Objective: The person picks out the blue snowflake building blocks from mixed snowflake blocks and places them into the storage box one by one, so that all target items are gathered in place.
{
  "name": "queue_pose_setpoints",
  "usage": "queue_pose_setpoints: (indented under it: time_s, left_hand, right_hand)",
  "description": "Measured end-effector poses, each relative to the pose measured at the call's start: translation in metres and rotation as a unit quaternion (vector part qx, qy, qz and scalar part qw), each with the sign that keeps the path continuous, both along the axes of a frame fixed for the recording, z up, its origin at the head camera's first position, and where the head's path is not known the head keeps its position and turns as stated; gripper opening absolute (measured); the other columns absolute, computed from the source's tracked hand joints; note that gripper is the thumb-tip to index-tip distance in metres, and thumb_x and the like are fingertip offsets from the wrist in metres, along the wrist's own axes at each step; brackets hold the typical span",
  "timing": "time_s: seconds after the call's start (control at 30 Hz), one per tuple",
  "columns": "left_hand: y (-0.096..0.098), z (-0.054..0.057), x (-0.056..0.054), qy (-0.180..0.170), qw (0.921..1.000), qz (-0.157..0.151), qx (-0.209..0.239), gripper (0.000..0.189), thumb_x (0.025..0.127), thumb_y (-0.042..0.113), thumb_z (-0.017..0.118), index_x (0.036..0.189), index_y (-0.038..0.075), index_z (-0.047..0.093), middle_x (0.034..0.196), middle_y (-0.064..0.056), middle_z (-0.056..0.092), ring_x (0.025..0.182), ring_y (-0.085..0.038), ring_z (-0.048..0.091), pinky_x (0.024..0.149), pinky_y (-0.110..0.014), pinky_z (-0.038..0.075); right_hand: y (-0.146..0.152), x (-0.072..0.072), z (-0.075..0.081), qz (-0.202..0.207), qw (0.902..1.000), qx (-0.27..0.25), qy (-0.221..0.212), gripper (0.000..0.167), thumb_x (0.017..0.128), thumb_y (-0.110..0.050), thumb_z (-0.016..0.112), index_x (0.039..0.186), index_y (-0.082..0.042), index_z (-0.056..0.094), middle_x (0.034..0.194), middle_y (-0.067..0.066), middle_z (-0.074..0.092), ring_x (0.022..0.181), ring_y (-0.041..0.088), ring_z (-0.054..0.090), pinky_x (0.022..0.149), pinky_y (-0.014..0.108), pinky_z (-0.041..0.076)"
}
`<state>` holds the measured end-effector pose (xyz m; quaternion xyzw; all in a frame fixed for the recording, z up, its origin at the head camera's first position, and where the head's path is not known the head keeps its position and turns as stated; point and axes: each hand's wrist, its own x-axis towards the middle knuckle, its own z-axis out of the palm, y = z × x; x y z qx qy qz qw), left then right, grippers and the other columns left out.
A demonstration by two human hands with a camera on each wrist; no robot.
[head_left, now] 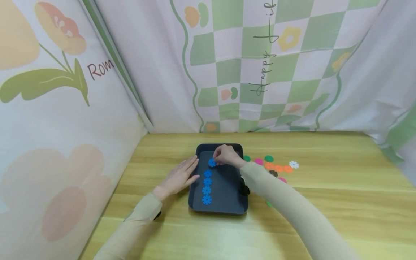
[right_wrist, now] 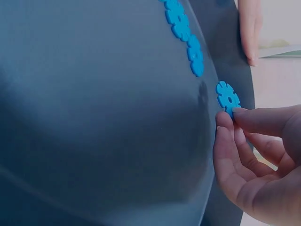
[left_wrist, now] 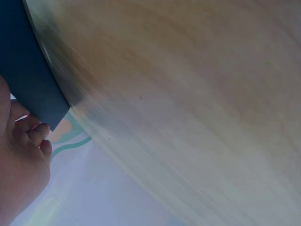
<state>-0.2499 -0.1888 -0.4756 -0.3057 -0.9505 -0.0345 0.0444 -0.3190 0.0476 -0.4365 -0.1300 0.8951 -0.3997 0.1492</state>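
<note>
We've four blue flowers (head_left: 207, 188) in the tray (head_left: 227, 206), right hand (head_left: 226, 156) pinching a fifth (head_left: 211, 163), unplaced; left hand (head_left: 178, 176) straight-fingered alongside.

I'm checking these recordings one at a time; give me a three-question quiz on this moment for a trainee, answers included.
1. Multiple choice: what does the right hand pinch?
A) an orange piece
B) a blue flower-shaped piece
C) a pink piece

2. Look at the white piece. True or false: it lies inside the tray.

3. Count: in the head view, how many pieces make up the row of blue pieces in the tray, leaving out the pinched one?

Key:
1. B
2. False; it lies on the table, to the right of the tray.
3. Four
</note>
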Motion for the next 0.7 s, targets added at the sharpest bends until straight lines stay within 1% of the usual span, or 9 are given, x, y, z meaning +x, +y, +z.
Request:
queue_pose_setpoints:
  time_s: [0.23,0.5,0.7]
  left_hand:
    - [0.001,0.0,-0.001,0.003,1.0,0.002,-0.008,0.067,0.105,0.045,0.043,0.155,0.003,0.03,0.163,-0.014,0.028,0.151,-0.026,0.032,0.124,-0.042,0.03]
    - [0.001,0.0,-0.001,-0.002,1.0,0.001,-0.008,0.066,0.106,0.045,0.042,0.155,0.002,0.03,0.163,-0.015,0.028,0.151,-0.026,0.031,0.123,-0.043,0.031]
    - [0.0,-0.001,-0.002,0.001,1.0,-0.001,-0.001,0.066,0.106,0.044,0.042,0.155,0.002,0.03,0.163,-0.015,0.028,0.151,-0.026,0.031,0.123,-0.044,0.031]
  right_hand:
    - [-0.009,-0.001,-0.005,-0.006,0.9998,0.018,0.0,0.008,0.09,-0.006,0.068,0.09,-0.001,0.074,0.083,0.011,0.073,0.071,0.017,0.071,0.065,0.026,0.061]
    - [-0.014,0.001,-0.005,-0.011,0.9994,0.034,-0.004,0.01,0.09,-0.005,0.067,0.093,0.0,0.075,0.082,0.012,0.075,0.072,0.019,0.072,0.065,0.026,0.062]
    - [-0.015,0.0,-0.005,-0.008,0.9993,0.034,-0.007,0.012,0.09,-0.005,0.067,0.094,0.0,0.076,0.082,0.011,0.075,0.07,0.015,0.072,0.064,0.024,0.061]
